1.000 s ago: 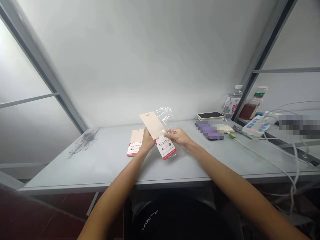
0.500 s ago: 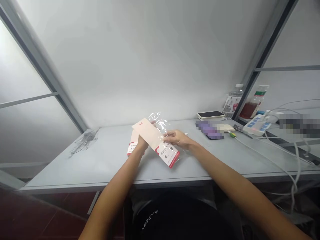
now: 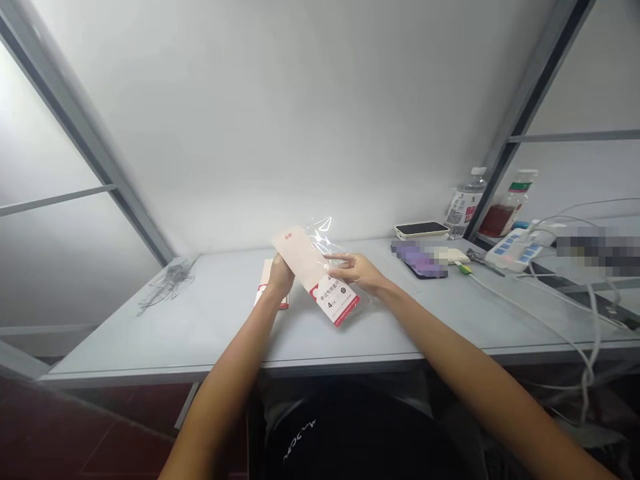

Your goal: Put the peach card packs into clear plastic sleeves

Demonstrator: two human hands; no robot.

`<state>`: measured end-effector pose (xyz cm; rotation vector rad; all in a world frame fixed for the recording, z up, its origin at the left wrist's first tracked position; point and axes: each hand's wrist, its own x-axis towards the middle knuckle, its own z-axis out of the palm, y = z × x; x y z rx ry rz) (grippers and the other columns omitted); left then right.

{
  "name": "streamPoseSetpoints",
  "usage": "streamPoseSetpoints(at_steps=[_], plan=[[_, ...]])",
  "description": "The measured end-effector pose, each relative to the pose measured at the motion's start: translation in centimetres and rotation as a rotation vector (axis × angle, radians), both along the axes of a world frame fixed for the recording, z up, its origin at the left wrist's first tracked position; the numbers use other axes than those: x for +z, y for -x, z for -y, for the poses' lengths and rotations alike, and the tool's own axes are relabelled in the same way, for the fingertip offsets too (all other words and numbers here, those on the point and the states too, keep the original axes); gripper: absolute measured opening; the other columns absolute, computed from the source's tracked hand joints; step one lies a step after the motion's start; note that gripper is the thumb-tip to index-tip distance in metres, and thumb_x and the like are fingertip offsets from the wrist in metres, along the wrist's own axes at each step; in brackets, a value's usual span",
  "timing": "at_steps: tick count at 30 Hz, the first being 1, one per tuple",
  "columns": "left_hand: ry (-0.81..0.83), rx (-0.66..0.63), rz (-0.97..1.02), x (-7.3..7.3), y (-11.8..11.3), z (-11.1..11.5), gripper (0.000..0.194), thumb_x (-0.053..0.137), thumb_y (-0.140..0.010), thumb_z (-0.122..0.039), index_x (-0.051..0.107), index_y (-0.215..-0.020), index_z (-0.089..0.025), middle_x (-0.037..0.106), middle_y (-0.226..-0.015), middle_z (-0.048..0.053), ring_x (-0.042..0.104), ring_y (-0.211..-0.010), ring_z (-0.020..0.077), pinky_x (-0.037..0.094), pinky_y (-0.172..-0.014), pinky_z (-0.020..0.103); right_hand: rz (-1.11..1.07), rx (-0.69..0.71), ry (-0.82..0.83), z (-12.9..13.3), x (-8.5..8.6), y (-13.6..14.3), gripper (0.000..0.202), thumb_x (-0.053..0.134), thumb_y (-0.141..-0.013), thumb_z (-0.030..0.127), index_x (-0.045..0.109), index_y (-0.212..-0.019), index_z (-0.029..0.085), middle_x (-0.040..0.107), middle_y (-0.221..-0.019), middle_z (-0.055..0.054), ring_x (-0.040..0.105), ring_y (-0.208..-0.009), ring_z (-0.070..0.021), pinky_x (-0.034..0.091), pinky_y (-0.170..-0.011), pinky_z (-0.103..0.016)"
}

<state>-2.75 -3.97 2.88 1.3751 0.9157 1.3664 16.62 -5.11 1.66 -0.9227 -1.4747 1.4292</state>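
A long pale card of a ruler set [image 3: 306,261], printed with red and black at its lower end, is held tilted above the desk. My left hand [image 3: 281,277] closes on its left edge, fingers partly hidden behind it. My right hand [image 3: 359,272] pinches its right edge, together with a clear plastic bag [image 3: 321,230] that shows beside and behind the card. Whether the card sits inside the bag, I cannot tell. Below my left hand lies a second, similar card [image 3: 262,291] on the desk, partly covered by that hand and wrist.
On the grey desk [image 3: 125,340], a white-edged phone [image 3: 423,231], a purple phone [image 3: 420,260] and a water bottle [image 3: 465,207] stand to the right. Farther right are a jar [image 3: 503,213], a power strip [image 3: 513,248] and trailing cables [image 3: 525,313]. Dark scribbles mark the desk's left side.
The held card has shifted slightly up and right, its face turned more toward me. My left hand shows more of its back, and my right fingers have loosened a little along the edge.
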Motion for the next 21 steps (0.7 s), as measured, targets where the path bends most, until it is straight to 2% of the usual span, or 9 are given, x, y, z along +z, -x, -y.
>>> streamPoseSetpoints(at_steps=[3,5,9,12,16,21], plan=[[0.049,-0.188,0.089,0.3,-0.2,0.4,0.059,0.034,-0.080,-0.065,0.060,-0.099,-0.015,0.066,-0.088,0.011,0.060,-0.090,0.0269,0.046,-0.075,0.038,-0.033,-0.101,-0.025,-0.2,-0.1,0.0,0.070,0.078,-0.060,0.031,0.053,-0.125,0.019,0.068,-0.068,-0.002,0.062,-0.061,-0.0163,0.047,-0.052,-0.026],[0.107,-0.235,0.086,0.2,-0.5,0.6,0.060,0.042,-0.077,-0.066,0.060,-0.102,-0.015,0.067,-0.092,0.012,0.060,-0.094,0.0287,0.047,-0.076,0.039,-0.076,-0.149,-0.028,-0.3,-0.1,0.0,0.073,0.078,-0.060,0.030,0.050,-0.127,0.019,0.069,-0.072,-0.002,0.063,-0.063,-0.0173,0.049,-0.054,-0.027],[0.196,-0.140,0.101,-0.6,-1.1,0.3,0.049,0.060,-0.074,-0.050,0.057,-0.109,-0.017,0.066,-0.103,0.012,0.062,-0.092,0.0267,0.049,-0.077,0.039,-0.102,-0.118,-0.002,-0.4,-0.2,0.2,0.065,0.078,-0.059,0.027,0.056,-0.120,0.019,0.070,-0.080,-0.003,0.065,-0.071,-0.0187,0.051,-0.059,-0.028],[0.192,-0.075,0.042,-1.3,-1.1,-0.1,0.041,0.063,-0.073,-0.044,0.061,-0.101,-0.015,0.067,-0.101,0.014,0.063,-0.086,0.0252,0.049,-0.077,0.039,-0.150,-0.121,0.060,-0.6,0.0,0.0,0.055,0.076,-0.064,0.029,0.058,-0.115,0.018,0.070,-0.088,-0.006,0.066,-0.074,-0.0189,0.053,-0.063,-0.029],[0.206,-0.112,-0.110,-1.7,-0.8,-0.1,0.037,0.065,-0.070,-0.042,0.064,-0.093,-0.012,0.069,-0.089,0.012,0.064,-0.080,0.0264,0.049,-0.074,0.041,-0.210,-0.193,0.107,-0.9,0.1,-0.3,0.038,0.071,-0.071,0.031,0.061,-0.105,0.018,0.070,-0.091,-0.007,0.067,-0.070,-0.0177,0.054,-0.064,-0.030],[0.164,-0.215,-0.156,-1.5,-0.9,0.4,0.036,0.066,-0.070,-0.041,0.064,-0.096,-0.016,0.069,-0.091,0.011,0.064,-0.082,0.0253,0.049,-0.075,0.040,-0.266,-0.267,0.122,-1.0,0.0,-0.3,0.029,0.068,-0.074,0.024,0.062,-0.102,0.019,0.069,-0.082,-0.004,0.067,-0.069,-0.0162,0.056,-0.069,-0.030]])
